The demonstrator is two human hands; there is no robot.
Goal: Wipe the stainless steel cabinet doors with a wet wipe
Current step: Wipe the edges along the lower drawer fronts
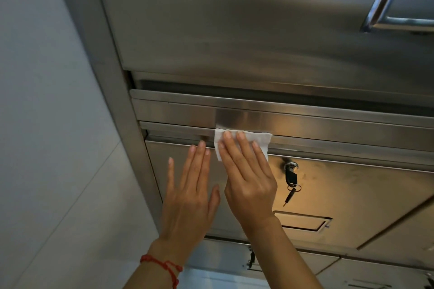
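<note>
A stainless steel cabinet fills the view, with a large upper door (pixel 234 26) and a lower door (pixel 352 195) below a horizontal rail (pixel 328 122). My right hand (pixel 249 180) presses a white wet wipe (pixel 260 139) flat against the top edge of the lower door, fingers straight. My left hand (pixel 190 195) lies flat on the same door just to the left of it, fingers extended, a red string bracelet on the wrist. A wiped streak shows on the rail above the wipe.
A lock with a black key and key ring (pixel 291 176) hangs just right of my right hand. A recessed pull (pixel 303 220) sits below it. A chrome handle (pixel 385 2) sticks out at the upper right. A pale wall (pixel 47 124) borders the cabinet's left frame.
</note>
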